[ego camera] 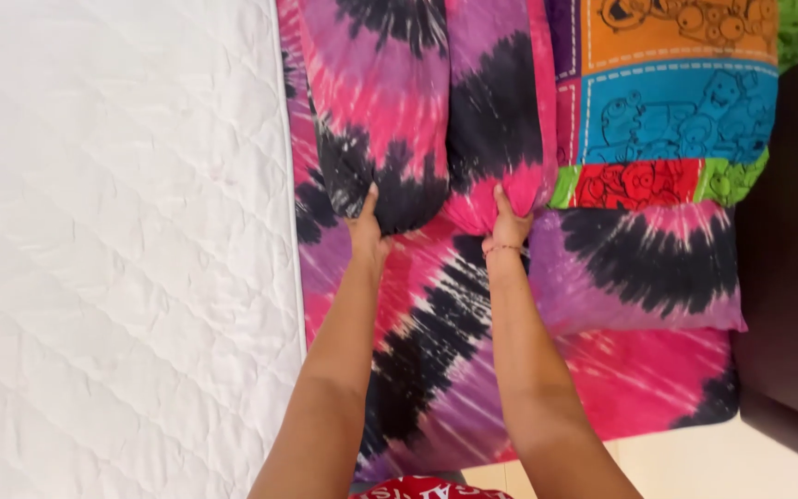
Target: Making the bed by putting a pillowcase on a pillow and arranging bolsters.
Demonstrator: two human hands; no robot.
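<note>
Both my arms reach forward over a pile of tie-dye bedding. My left hand presses against the near end of a long tie-dye pillow in pink, purple and black. My right hand, with a thin bracelet at the wrist, grips the near end of a second tie-dye pillow lying right beside the first. Both pillows rest on a folded tie-dye sheet of the same colours.
A white quilted mattress fills the left half. A patchwork cartoon-print cushion in orange, blue, red and green lies at the upper right, above another tie-dye pillow. Dark furniture stands at the right edge, pale floor below.
</note>
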